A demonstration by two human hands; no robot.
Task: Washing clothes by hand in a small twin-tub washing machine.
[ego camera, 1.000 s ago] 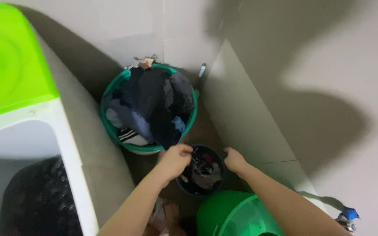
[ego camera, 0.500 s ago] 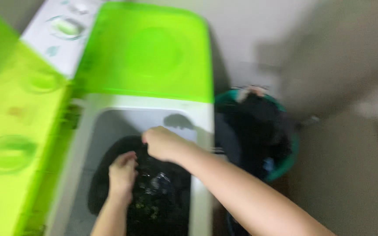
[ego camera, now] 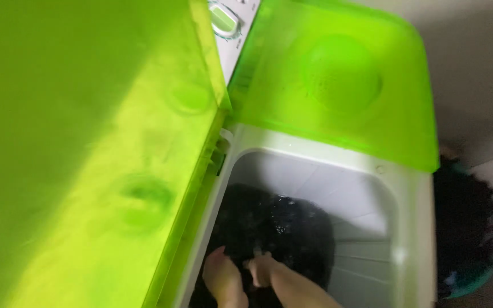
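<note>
It was a home laundry corner: a white twin-tub washing machine (ego camera: 412, 228) with green lids (ego camera: 338, 85) (raised), dark wet clothes (ego camera: 281, 228) inside, a full laundry basket (ego camera: 469, 228) beside it.

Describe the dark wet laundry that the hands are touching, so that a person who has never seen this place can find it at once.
Find the white washing machine with two bright green lids raised. Look into its open white tub: at the bottom lies the dark wet laundry, with the left hand and right hand pressed on it. Unlike the dark clothes in the teal basket at the right, it glistens with water.
</note>
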